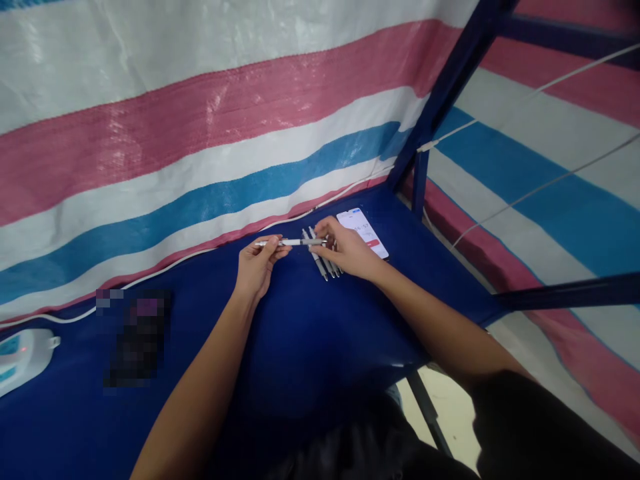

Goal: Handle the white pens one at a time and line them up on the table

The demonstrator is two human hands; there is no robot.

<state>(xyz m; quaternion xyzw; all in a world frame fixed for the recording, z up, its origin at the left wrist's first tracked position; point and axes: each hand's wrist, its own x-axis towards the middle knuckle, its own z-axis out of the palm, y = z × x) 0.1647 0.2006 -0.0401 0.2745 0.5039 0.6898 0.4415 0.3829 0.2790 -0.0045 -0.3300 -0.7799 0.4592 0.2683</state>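
Left hand [257, 263] pinches pen [295, 242] by one end, right hand [349, 248] by other, beside more pens [321, 265] on worktop [310, 333]. Two-handed pen work, seemingly; next move calls for steady grip.

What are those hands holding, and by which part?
A pen: the left hand pinches its white part; the right hand is at its grey end, whether gripping is unclear.

My left grip [256, 265] could pass toward five o'clock over the counter [295, 340]; striped sheeting [210, 180] blocks twelve, pens [321, 265] three.
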